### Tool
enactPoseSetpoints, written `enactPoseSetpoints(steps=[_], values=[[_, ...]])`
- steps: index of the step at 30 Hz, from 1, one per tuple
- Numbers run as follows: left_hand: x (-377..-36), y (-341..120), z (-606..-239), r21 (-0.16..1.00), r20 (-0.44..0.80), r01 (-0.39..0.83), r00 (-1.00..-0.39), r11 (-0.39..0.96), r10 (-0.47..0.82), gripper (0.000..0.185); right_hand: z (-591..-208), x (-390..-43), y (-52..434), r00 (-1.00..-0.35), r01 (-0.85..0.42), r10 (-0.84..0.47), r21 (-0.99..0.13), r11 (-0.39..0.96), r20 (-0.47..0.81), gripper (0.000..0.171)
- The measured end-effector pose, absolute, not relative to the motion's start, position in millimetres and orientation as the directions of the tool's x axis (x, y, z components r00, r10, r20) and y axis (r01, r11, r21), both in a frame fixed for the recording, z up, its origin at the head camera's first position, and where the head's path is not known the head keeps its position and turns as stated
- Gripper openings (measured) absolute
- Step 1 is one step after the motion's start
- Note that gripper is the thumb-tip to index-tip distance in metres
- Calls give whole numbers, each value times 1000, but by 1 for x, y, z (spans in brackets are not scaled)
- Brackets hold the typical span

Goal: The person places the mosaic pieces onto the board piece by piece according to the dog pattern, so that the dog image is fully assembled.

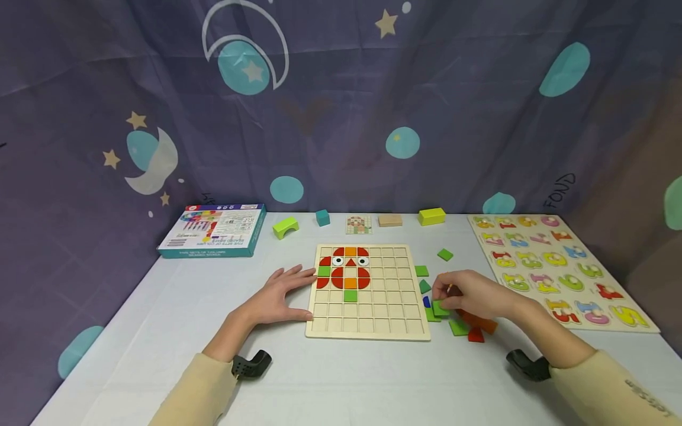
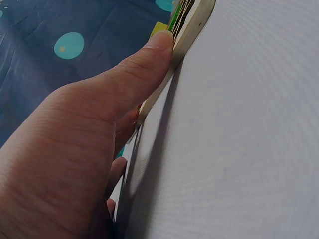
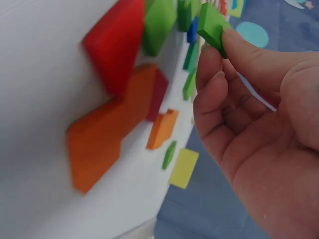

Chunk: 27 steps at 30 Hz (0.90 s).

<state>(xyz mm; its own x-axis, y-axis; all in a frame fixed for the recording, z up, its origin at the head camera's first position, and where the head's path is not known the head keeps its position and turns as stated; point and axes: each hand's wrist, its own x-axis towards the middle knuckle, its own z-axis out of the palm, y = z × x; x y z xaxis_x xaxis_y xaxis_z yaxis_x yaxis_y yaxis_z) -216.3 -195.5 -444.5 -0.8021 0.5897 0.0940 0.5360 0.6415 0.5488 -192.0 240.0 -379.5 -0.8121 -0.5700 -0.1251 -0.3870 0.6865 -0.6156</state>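
A wooden grid board [image 1: 391,296] lies mid-table, with red, orange, white and green tiles set in its upper left part, among them two eye tiles and a green square tile [image 1: 350,296]. My left hand [image 1: 279,297] rests at the board's left edge, fingers spread; in the left wrist view the thumb [image 2: 134,74] touches the board's side. Right of the board, my right hand [image 1: 474,293] pinches a green square tile [image 3: 213,27] between thumb and finger, above loose tiles. Near it lie orange tiles [image 3: 94,144], a red tile [image 3: 117,45] and several green tiles [image 1: 458,327].
A number puzzle board [image 1: 559,269] lies at the right. At the back stand a boxed toy [image 1: 213,232], a green arch block [image 1: 286,227], a teal cube [image 1: 322,218], a pattern card [image 1: 359,224], a wooden block [image 1: 390,220] and a yellow block [image 1: 431,216]. A patterned curtain hangs behind.
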Motion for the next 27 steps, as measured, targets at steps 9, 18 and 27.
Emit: enactPoseSetpoints(steps=[9,18,27], values=[[-217,-196,-444,548,98,541,-799,638,593,84,-382,-196,206,-788,-423,-614,-681,598,-49,11],[-216,-195,-442,558,93,535,-800,635,592,83,-385,-200,160,-766,-450,-642,-691,565,-26,13],[-215,-195,-441,559,92,533,-801,636,591,83,-389,-208,116,-729,-533,-684,-644,549,21,12]])
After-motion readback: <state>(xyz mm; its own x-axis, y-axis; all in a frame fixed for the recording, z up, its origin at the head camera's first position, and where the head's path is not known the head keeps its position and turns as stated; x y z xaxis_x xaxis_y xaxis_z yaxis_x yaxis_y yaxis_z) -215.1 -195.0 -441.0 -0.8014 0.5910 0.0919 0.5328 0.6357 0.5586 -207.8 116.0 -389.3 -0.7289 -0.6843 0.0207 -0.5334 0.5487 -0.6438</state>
